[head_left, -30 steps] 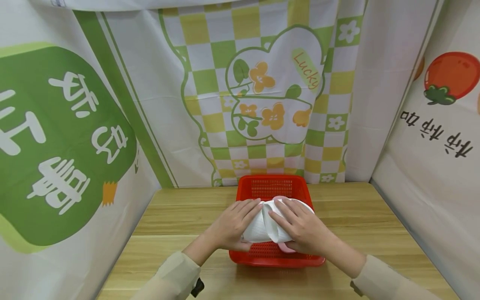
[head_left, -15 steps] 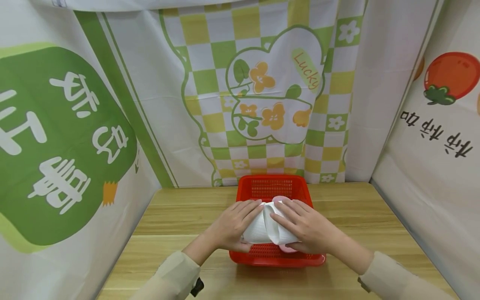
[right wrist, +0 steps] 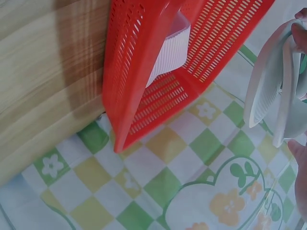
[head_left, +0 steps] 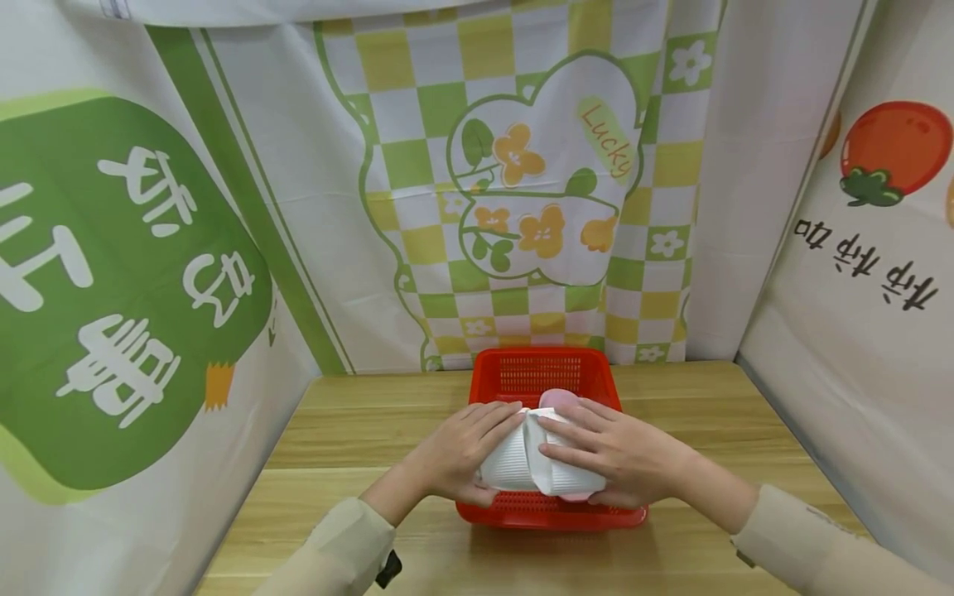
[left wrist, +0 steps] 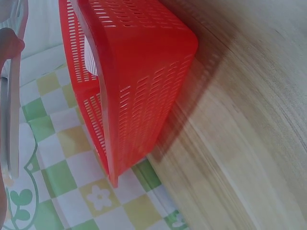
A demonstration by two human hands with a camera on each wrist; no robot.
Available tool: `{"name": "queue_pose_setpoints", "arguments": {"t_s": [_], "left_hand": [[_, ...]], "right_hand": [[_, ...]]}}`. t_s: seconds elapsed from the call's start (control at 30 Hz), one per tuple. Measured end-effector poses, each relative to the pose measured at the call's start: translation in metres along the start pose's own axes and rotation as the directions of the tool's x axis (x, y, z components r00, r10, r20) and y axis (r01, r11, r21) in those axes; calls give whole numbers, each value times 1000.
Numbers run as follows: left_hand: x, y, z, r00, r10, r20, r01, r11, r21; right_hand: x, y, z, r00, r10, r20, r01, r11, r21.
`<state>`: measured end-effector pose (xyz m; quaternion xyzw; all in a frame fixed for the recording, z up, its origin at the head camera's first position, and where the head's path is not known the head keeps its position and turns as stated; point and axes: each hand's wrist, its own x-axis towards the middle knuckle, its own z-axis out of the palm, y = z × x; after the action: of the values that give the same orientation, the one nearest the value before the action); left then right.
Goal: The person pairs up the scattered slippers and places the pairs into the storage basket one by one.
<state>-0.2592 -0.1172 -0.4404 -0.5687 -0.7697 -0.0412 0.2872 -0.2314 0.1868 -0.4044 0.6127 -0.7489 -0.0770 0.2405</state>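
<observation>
In the head view, both hands hold a pair of white slippers with ribbed uppers just over the red basket [head_left: 551, 520]. My left hand [head_left: 464, 451] grips the left slipper [head_left: 509, 465], fingers over its top and thumb below. My right hand [head_left: 619, 455] grips the right slipper [head_left: 572, 476] the same way. The two slippers meet side by side in the middle. In the right wrist view, their pale edges [right wrist: 266, 72] stand apart from the basket, fingertips at the upper right. A pink slipper [head_left: 559, 400] lies in the basket below, partly hidden by the hands.
The basket stands on a wood-grain table [head_left: 358, 430] near its back edge. A checked cloth [head_left: 440, 248] hangs behind it, and printed cloth walls [head_left: 857, 356] rise at both sides. The slotted basket wall [left wrist: 144, 96] fills much of the left wrist view.
The right hand has shifted a little right and toward the body, turning its slipper. Both slippers sit slightly lower in the head view, and more of the pink slipper's far end shows.
</observation>
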Motion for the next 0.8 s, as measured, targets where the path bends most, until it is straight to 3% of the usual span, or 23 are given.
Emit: {"name": "queue_pose_setpoints", "arguments": {"t_s": [0.37, 0.8], "left_hand": [[4, 1, 0, 1000, 13, 5, -13, 999, -41], [5, 2, 1, 1000, 25, 19, -24, 998, -62]], "right_hand": [[0, -2, 0, 999, -38, -11, 38, 999, 35], [-2, -5, 5, 997, -61, -56, 59, 998, -35]]}}
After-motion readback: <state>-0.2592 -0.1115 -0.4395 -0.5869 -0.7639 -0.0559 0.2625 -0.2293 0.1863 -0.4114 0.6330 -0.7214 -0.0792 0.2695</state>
